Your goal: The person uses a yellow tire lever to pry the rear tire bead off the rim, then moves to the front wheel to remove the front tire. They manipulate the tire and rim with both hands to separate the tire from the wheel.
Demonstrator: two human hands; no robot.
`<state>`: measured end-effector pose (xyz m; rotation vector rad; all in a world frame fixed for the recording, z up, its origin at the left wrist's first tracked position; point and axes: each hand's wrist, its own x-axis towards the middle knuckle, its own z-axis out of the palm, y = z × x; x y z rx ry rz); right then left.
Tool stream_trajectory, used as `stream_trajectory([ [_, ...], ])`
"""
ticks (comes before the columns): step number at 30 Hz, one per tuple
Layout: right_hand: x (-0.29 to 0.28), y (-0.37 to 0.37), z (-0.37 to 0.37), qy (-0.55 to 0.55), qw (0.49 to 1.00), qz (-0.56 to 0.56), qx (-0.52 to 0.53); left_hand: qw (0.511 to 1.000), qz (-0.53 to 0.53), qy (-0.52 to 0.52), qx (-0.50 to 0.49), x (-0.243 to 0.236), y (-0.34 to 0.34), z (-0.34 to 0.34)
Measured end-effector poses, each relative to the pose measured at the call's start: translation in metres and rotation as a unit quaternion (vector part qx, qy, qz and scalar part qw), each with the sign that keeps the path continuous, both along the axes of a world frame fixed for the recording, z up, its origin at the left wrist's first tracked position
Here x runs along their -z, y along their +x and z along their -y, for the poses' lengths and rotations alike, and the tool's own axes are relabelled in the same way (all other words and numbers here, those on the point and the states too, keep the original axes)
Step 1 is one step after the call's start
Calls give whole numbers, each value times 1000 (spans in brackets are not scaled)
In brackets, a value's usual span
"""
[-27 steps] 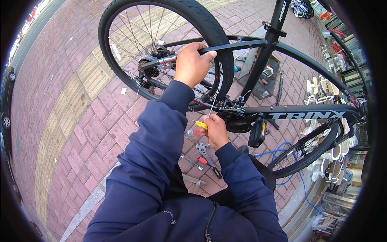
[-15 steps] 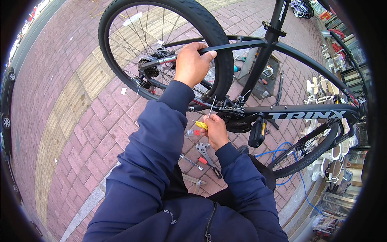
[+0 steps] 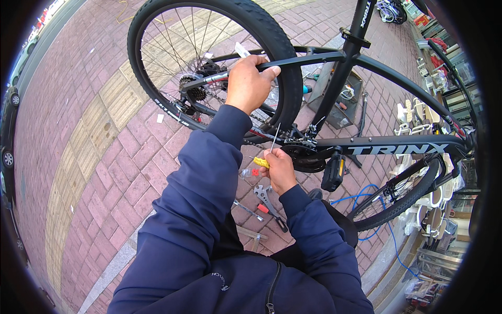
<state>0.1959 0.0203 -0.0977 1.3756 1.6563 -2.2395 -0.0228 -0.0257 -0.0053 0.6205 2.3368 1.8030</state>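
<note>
A black bicycle stands across the view, with its rear wheel (image 3: 292,68) at the upper left. My left hand (image 3: 250,83) is closed round the upper frame tube beside that wheel, the seat stay (image 3: 308,58). Lower down, my right hand (image 3: 280,170) grips a screwdriver (image 3: 261,162) by its yellow handle. The thin metal shaft points up, its tip near the bottom of the rear tyre and just left of the crankset (image 3: 303,152). Whether the tip touches anything, I cannot tell. The rear sprockets (image 3: 193,88) lie left of my left hand.
On the brick paving below my right hand lie a grey multi-wrench (image 3: 263,194), a red-and-black tool (image 3: 273,215) and a metal rod tool (image 3: 248,210). A grey metal box (image 3: 340,99) stands behind the frame. A blue hose (image 3: 400,251) curls past the front wheel (image 3: 397,201).
The rear wheel has turned clockwise: a white piece on its spokes has moved from the upper left to just above my left hand. Both hands have stayed in place.
</note>
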Motion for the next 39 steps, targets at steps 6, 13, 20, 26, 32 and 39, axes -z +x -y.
stream_trajectory([
  [6,0,0,0,-4,1000,-7,12,1000,-2,5,3,2,-1,-1],
  [13,2,0,0,-1,1000,-13,16,1000,-10,11,-2,3,-1,-2],
  [20,1,0,0,-5,1000,-14,18,1000,-17,3,2,2,-1,-1],
  [26,1,0,0,-8,1000,-17,21,1000,-10,-4,1,3,-2,-1],
  [32,2,0,-1,-8,1000,-21,21,1000,-20,1,-4,3,-2,-1],
  [39,3,0,-2,-7,1000,-7,9,1000,-8,2,-2,1,0,-1],
])
